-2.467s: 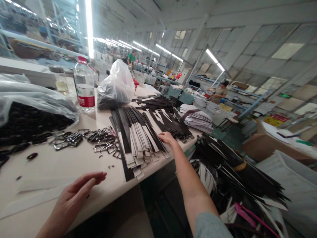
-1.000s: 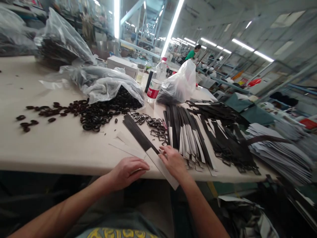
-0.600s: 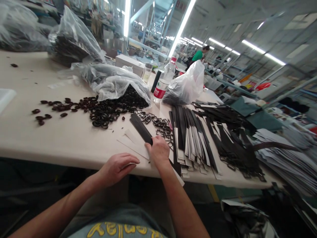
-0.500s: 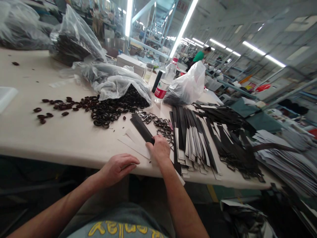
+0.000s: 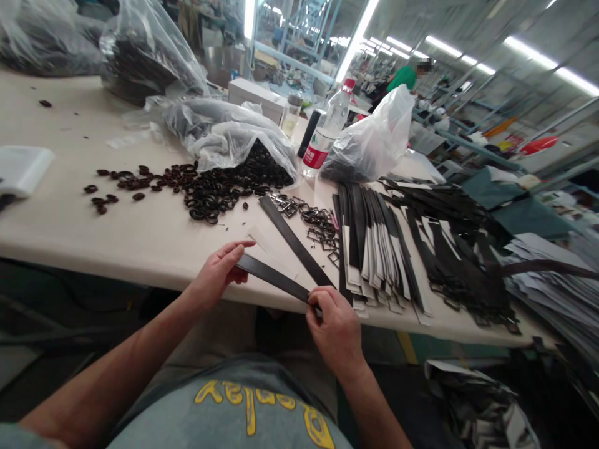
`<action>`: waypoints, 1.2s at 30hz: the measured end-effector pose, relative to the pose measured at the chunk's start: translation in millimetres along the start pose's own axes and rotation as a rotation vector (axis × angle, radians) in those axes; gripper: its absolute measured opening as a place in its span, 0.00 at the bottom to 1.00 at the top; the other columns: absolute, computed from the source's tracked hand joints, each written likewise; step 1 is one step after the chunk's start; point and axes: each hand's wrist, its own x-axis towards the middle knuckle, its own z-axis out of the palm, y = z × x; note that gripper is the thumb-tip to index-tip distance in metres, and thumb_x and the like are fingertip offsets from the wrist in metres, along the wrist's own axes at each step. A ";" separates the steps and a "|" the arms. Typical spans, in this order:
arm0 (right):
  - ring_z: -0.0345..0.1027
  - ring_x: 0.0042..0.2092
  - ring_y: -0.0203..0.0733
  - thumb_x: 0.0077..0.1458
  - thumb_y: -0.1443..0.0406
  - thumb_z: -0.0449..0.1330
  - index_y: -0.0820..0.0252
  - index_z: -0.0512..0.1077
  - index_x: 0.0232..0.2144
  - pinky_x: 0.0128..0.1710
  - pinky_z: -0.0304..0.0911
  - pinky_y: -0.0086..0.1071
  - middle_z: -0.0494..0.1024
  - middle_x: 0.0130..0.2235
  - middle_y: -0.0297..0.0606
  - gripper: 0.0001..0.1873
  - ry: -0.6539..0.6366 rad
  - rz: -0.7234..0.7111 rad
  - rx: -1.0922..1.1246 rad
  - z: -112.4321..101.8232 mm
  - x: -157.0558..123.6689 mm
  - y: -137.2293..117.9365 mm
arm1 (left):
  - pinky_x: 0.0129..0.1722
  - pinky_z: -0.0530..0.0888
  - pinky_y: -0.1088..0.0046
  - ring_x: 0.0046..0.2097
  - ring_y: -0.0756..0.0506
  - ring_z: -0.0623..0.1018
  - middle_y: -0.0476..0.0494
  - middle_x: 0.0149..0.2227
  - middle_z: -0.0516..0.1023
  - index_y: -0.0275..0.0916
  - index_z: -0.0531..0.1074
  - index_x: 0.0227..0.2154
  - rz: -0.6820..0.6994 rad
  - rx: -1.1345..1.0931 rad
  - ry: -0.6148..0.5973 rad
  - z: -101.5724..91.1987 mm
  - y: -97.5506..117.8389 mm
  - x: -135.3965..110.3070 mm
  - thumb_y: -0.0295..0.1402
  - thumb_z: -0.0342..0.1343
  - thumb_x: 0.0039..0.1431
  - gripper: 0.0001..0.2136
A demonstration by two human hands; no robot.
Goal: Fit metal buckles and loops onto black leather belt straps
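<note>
A folded black strap [image 5: 281, 284] is stretched between both my hands at the near edge of the pale table [image 5: 93, 231]. My left hand [image 5: 218, 274] pinches its left end. My right hand [image 5: 334, 324] is closed on the fold at its right end. From the fold, the strap's other length [image 5: 292, 240] runs back across the table toward a small heap of metal buckles [image 5: 318, 224]. White paper strips [image 5: 271, 255] lie under the strap.
A fanned row of black and white straps [image 5: 374, 243] lies to the right, more black straps [image 5: 449, 249] beyond. Black rings [image 5: 210, 193] spill from a plastic bag [image 5: 224, 134]. A water bottle [image 5: 327, 134] and a white bag [image 5: 374, 143] stand behind. A person in green works far back.
My right hand pulled a black strap from the row toward me, then folded it. My left hand, which rested on the table edge, now pinches the strap's left end.
</note>
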 end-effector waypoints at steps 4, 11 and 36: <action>0.72 0.44 0.50 0.59 0.70 0.57 0.54 0.70 0.37 0.46 0.67 0.41 0.76 0.42 0.40 0.06 -0.015 0.065 0.139 -5.2 -21.8 4.5 | 0.25 0.70 0.79 0.24 0.54 0.71 0.52 0.26 0.73 0.36 0.74 0.50 -0.058 0.028 0.009 7.9 -7.5 -9.1 0.44 0.67 0.52 0.26; 0.73 0.50 0.51 0.63 0.60 0.64 0.53 0.74 0.51 0.54 0.68 0.44 0.79 0.48 0.41 0.14 0.131 0.096 0.389 20.0 -13.0 -19.5 | 0.31 0.74 0.76 0.28 0.52 0.73 0.55 0.26 0.71 0.39 0.69 0.57 -0.093 0.042 -0.108 43.9 -27.4 -32.3 0.42 0.65 0.54 0.29; 0.73 0.33 0.43 0.64 0.64 0.61 0.57 0.74 0.32 0.34 0.61 0.33 0.78 0.30 0.35 0.07 0.136 0.170 0.408 36.3 -22.6 -9.4 | 0.49 0.75 0.64 0.46 0.43 0.78 0.42 0.43 0.80 0.41 0.73 0.54 0.454 0.860 -0.303 37.5 -17.6 -12.8 0.43 0.57 0.64 0.19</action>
